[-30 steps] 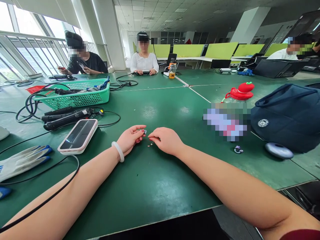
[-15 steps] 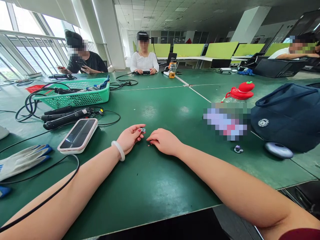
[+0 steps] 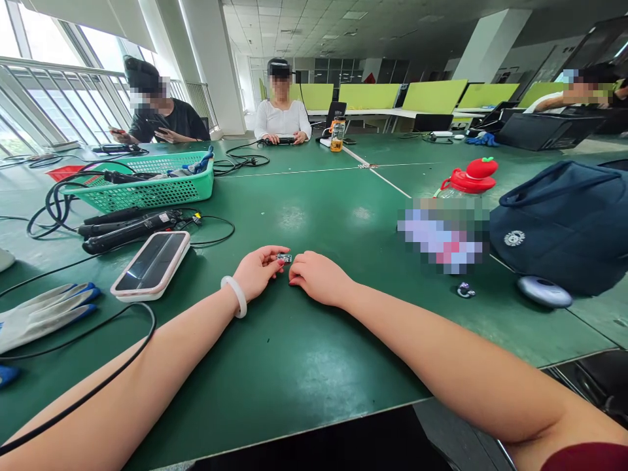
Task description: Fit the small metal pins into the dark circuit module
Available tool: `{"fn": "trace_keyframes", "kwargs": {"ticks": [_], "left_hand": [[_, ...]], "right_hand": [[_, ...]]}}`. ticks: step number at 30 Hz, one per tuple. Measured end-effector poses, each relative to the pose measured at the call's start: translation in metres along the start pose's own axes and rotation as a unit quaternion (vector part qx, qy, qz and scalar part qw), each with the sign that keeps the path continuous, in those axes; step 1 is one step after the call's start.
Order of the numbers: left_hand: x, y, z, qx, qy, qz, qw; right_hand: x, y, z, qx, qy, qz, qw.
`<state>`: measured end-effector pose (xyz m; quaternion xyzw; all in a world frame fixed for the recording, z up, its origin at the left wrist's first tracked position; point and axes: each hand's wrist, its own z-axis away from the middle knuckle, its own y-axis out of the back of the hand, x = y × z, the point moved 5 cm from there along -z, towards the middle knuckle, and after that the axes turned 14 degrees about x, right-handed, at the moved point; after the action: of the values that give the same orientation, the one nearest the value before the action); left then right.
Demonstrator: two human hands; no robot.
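My left hand (image 3: 258,269), with a white bracelet at its wrist, pinches a small flat dark-and-white patterned piece (image 3: 284,258) between thumb and fingers. The piece is too small to name further; it may be a little circuit board. Right beside it, my right hand (image 3: 316,276) has its fingers curled and pressed together close to the piece's right end. What those fingertips hold, if anything, is hidden. Both hands are low over the green table (image 3: 275,373).
To the left are a phone (image 3: 152,265), a work glove (image 3: 46,314), black handheld devices (image 3: 132,230) with cables, and a green basket (image 3: 147,193). On the right stand a dark blue bag (image 3: 564,229), a red-lidded bottle (image 3: 468,183) and an oval mouse-like object (image 3: 544,292). People sit beyond.
My left hand has shifted slightly right, bringing the patterned piece up to my right fingertips. A tiny reddish bit seen under my right hand earlier no longer shows.
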<state>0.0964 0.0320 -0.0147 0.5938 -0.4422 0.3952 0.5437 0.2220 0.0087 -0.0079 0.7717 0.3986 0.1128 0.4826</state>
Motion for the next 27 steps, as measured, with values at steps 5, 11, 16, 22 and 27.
{"fn": "trace_keyframes", "kwargs": {"ticks": [5,11,16,22,27], "left_hand": [[-0.004,0.001,-0.001,-0.014,-0.01,0.001,1.0],[0.001,-0.002,0.002,-0.03,-0.045,-0.025,0.998],[0.005,-0.004,0.005,-0.05,-0.071,-0.074,0.993],[0.009,-0.004,0.008,-0.051,-0.073,-0.083,0.993],[0.009,-0.004,0.008,-0.046,-0.059,-0.069,0.995]], "right_hand": [[0.003,0.002,0.001,0.019,-0.016,-0.001,1.0],[0.008,0.023,-0.001,0.13,-0.094,-0.067,0.985],[0.006,0.024,-0.001,0.136,-0.089,-0.075,0.984],[0.005,0.023,-0.001,0.117,-0.081,-0.062,0.988],[0.013,0.03,0.0,0.134,-0.114,-0.066,0.982]]}}
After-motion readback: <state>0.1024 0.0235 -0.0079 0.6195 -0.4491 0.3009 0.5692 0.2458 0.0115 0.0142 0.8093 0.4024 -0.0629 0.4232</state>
